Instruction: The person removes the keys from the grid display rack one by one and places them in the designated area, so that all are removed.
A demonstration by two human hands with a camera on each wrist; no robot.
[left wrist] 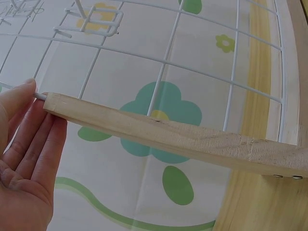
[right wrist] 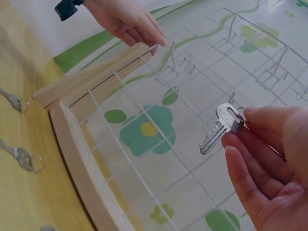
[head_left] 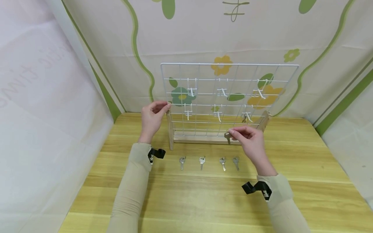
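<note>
My right hand (head_left: 251, 141) pinches the small ring of a silver key (right wrist: 222, 126) between thumb and forefinger. The key dangles in front of the lower part of a white wire grid rack (head_left: 204, 123). At the rack's left side, my left hand (head_left: 152, 119) grips the wire frame, thumb on top, just at the end of the wooden side post (left wrist: 144, 122). White hooks (head_left: 218, 116) sit in two rows on the grid. Another key (head_left: 244, 119) hangs at the lower right hook, partly hidden by it.
Several keys with rings lie in a row on the wooden table (head_left: 186, 200) before the rack, among them a key (head_left: 202, 161) near the middle. A wooden base bar (head_left: 192, 140) runs along the rack's foot. Behind stands a flower-print cloth (head_left: 186, 38).
</note>
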